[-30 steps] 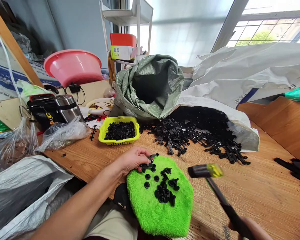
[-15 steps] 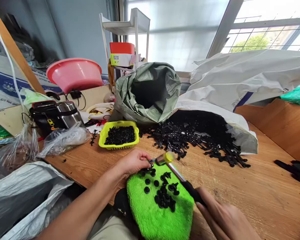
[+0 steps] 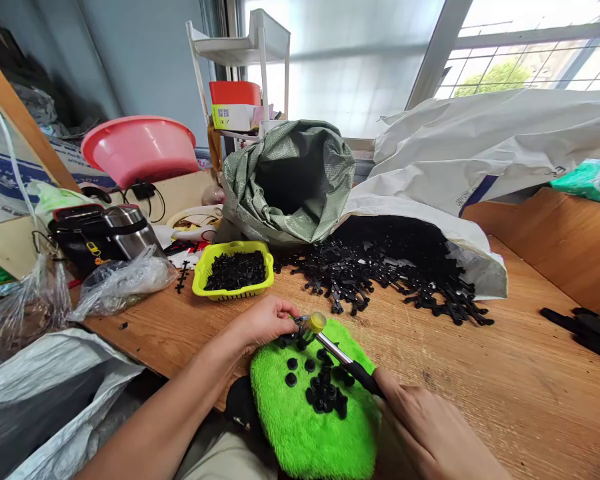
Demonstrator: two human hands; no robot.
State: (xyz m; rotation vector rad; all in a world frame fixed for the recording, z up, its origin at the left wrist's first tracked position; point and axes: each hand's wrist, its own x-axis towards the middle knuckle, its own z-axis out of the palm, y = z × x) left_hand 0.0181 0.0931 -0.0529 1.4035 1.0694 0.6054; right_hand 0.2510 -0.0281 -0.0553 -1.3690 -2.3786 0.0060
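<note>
While your left hand pinches the black part on the green pad, your right hand, gripping the hammer, should strike squarely, clear of fingertips.

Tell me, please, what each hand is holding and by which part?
Right hand grips the hammer by its black handle; left hand pinches a black plastic piece at its end.

Toward the back of the desk I see a yellow basket full of small black parts. Behind it a green woven sack stands open. A white sack spills black plastic pieces across the desk. A pink basin sits at the back left corner.
</note>
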